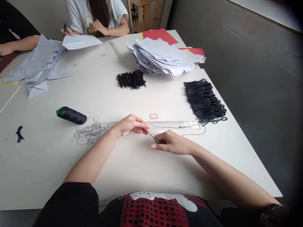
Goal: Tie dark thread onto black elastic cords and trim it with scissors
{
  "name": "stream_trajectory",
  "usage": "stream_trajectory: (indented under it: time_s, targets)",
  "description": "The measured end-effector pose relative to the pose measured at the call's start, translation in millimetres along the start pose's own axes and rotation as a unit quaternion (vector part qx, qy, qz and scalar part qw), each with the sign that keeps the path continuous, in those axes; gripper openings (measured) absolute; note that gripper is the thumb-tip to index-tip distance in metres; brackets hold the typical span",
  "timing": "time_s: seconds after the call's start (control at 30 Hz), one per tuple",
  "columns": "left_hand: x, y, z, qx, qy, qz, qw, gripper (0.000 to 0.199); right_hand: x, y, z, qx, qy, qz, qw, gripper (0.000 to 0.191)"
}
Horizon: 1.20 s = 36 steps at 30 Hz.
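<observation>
My left hand [133, 125] is closed in a pinch on dark thread [149, 134], above the clear plastic ruler [175, 124]. My right hand [172, 142] is closed beside it, with a slim, shiny dark metal tool [156, 140] between thumb and forefinger. Most of that tool is hidden, so its exact kind is unclear. The thread's end slants down past my right thumb. Left of the ruler lies a loose tangle of thread [88, 132], next to a dark thread spool [72, 115] on its side.
Looped black cords lie in a large bundle [204, 101] at right and a smaller bundle [131, 79] farther back. A single black cord knot [20, 134] lies far left. White paper stacks [163, 58] and a metal ruler [115, 49] are toward the back. Two people sit across.
</observation>
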State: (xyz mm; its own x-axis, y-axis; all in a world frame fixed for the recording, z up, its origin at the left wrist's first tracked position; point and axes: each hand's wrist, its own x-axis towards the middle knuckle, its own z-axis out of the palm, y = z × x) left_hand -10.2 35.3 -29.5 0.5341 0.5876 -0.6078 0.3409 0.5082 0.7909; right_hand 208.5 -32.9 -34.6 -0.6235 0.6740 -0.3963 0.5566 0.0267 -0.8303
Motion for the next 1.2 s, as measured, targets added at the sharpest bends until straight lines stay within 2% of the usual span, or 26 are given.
stream_trajectory:
  time_s: [0.47, 0.57, 0.7, 0.77, 0.9, 1.0, 1.1, 1.2]
  targets:
    - [2.7, -2.1, -0.1, -0.004, 0.002, -0.006, 1.000, 0.028, -1.0, 2.3, 0.6, -0.030, 0.002, -0.001, 1.000, 0.054]
    - [3.5, -3.0, -1.1, -0.010, 0.009, -0.005, 1.000, 0.028, -7.4, 0.6, 1.0, -0.088, 0.010, 0.006, 0.996, 0.041]
    - [3.9, -2.7, 0.0, -0.023, 0.015, -0.002, 1.000, 0.031, -15.4, -0.9, 6.7, -0.168, 0.033, 0.003, 0.985, 0.011]
    - [3.8, -2.4, 1.3, -0.022, 0.017, 0.002, 1.000, 0.032, -17.6, -1.3, 11.5, -0.190, 0.048, 0.007, 0.981, 0.005]
    - [4.1, -4.0, 4.8, -0.022, 0.022, 0.030, 0.999, 0.030, -20.4, -0.7, 22.4, -0.265, 0.090, 0.017, 0.960, 0.006]
    - [4.9, -6.8, 10.1, -0.041, 0.028, 0.054, 0.997, 0.025, -22.3, 1.5, 29.1, -0.286, 0.122, -0.018, 0.950, 0.012]
    - [5.0, -8.9, 19.2, -0.072, 0.035, 0.080, 0.994, 0.026, -21.5, 3.4, 33.2, -0.199, 0.199, -0.067, 0.957, 0.014]
    - [3.9, -9.9, 29.4, -0.092, 0.029, 0.096, 0.991, 0.027, -16.3, 2.2, 35.8, -0.023, 0.322, -0.072, 0.944, 0.018]
